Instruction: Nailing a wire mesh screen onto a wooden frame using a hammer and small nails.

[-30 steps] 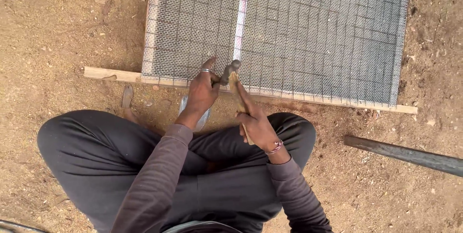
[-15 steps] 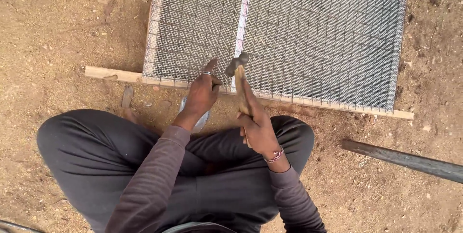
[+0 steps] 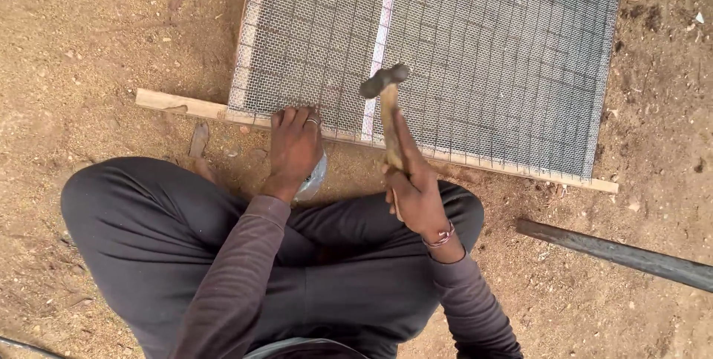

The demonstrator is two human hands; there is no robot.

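I see bare sandy-brown dirt ground [image 3: 89, 54] filling the view, and on it lies a large rectangular screen of grey wire mesh [image 3: 475, 54], crossed by a pale strip running from its near edge toward its far edge. The mesh sits on a frame of light wooden battens [image 3: 186, 105]; the near batten sticks out past the mesh's near-left corner, and another batten end shows at the far-right corner. I sit cross-legged in dark grey trousers [image 3: 148, 233] at the near edge of the frame.

A long dark metal bar [image 3: 616, 253] lies on the ground to the right, well apart from the frame.

My right hand [image 3: 417, 194] is wrapped tight around the wooden handle of a small hammer with a dark metal head [image 3: 385, 81]; the handle tilts up and away from me, and the head is raised over the mesh, just beside the pale strip near the near edge. A bracelet circles that wrist.

My left hand [image 3: 295, 144] presses flat, fingers together, on the near batten where the mesh ends; a ring shows on one finger. A crumpled silvery bag [image 3: 312, 179] peeks out beneath that wrist.
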